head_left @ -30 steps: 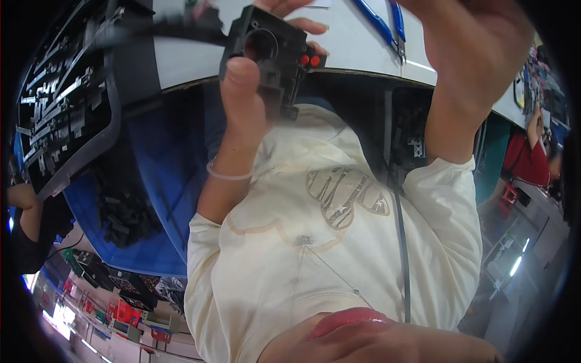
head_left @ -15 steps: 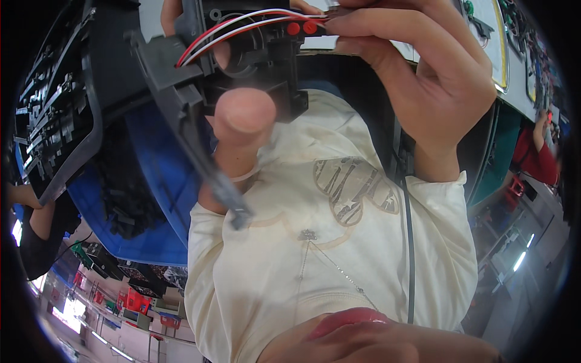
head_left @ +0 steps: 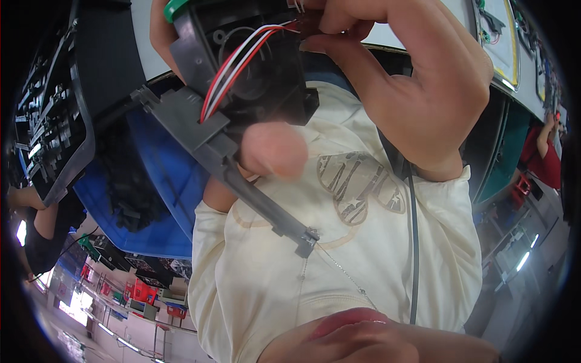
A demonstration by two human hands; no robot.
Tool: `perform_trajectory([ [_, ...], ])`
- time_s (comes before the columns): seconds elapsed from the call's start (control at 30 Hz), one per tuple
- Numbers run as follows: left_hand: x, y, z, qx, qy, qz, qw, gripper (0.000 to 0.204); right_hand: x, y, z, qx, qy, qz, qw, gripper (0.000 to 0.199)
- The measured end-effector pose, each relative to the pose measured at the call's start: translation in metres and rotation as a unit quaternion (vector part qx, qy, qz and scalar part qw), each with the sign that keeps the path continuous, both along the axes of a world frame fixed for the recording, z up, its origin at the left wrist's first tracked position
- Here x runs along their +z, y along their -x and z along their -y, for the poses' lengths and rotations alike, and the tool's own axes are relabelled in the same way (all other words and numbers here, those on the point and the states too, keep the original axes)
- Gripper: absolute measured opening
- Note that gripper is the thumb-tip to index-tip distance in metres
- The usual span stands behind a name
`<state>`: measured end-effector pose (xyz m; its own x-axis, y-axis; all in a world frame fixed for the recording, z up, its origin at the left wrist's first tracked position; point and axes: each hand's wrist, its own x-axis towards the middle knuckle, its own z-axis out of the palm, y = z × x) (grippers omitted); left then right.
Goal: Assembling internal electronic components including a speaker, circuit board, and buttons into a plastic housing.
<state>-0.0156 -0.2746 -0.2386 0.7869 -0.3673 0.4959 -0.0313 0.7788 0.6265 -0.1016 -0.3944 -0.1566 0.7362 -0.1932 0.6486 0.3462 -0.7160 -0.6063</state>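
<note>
Currently holding black housing [head_left: 266, 75] in the air, at near edge of white counter [head_left: 384, 37], just in front of cream shirt [head_left: 242, 272]. Gripping it with left hand [head_left: 275, 150]; can see one blurred digit at its lower edge, can't see the rest. Also seeing green round part [head_left: 177, 7] at housing's upper left corner.

Next to it, seeing long dark grey plastic arm [head_left: 242, 181], tilted, across housing's lower left and down to the right over shirt front. Can't tell if joined to housing. Tracing red and white wires [head_left: 233, 66] from slot in grey arm, in an arc across housing's face, up to right hand [head_left: 423, 85]. Pinching at upper wire end with right hand, thumb and fingers brought together; can't make out exact contact, too dark there.

Farther out, on the left: seeing black tray [head_left: 69, 178] loaded with small parts, then blue bin [head_left: 172, 193] with pile of dark parts [head_left: 130, 212] inside. At left rim, spotting co-worker's forearm [head_left: 45, 221]. On the right: co-worker's red sleeve [head_left: 544, 160] and, higher up, yellow-edged panel [head_left: 505, 45] on the counter. Lower left, background: red crates [head_left: 144, 292].
</note>
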Motion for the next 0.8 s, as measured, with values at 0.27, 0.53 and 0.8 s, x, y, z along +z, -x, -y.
perform_trajectory([
  [0.27, -0.003, 0.003, 0.000, 0.006, 0.006, 0.015, 1.000, 0.125, -0.002, -0.001, 0.002, 0.007, -0.002, -0.002, 1.000, 0.023],
  [0.53, -0.012, -0.002, 0.005, -0.028, 0.066, 0.017, 0.997, 0.125, -0.006, 0.001, 0.003, 0.018, 0.006, -0.009, 1.000, 0.024],
  [0.8, -0.001, 0.007, 0.005, 0.037, 0.038, 0.012, 0.999, 0.124, -0.007, -0.004, 0.004, 0.028, 0.006, -0.012, 0.999, 0.025],
])
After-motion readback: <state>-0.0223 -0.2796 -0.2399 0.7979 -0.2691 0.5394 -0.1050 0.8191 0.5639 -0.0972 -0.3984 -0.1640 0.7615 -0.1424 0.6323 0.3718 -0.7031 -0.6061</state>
